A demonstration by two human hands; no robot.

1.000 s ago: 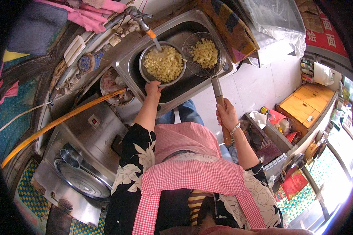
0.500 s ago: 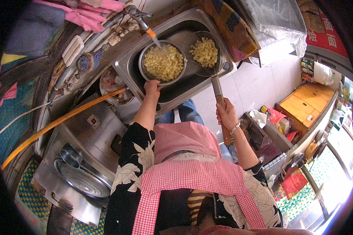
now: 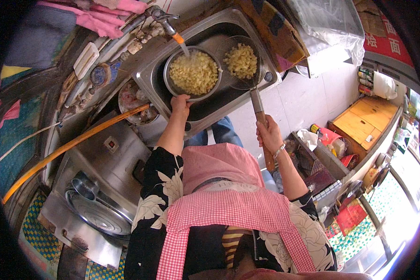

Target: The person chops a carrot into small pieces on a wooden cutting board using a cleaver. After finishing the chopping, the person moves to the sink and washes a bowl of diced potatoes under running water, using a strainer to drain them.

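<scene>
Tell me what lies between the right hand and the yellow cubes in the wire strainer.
In the head view, the strainer handle runs from the right hand to a strip of bare mesh, just before the yellow cubes.

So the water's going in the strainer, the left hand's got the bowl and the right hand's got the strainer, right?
Not quite: the head view shows water running into the bowl, not the strainer. The left hand does hold the bowl, the right hand the strainer.

Steel sink (image 3: 149,86) is housing a metal bowl (image 3: 202,97) of pale-yellow diced pieces (image 3: 193,72). Steel counter (image 3: 93,154) at left is carrying shiny round metalware (image 3: 105,217).
</scene>
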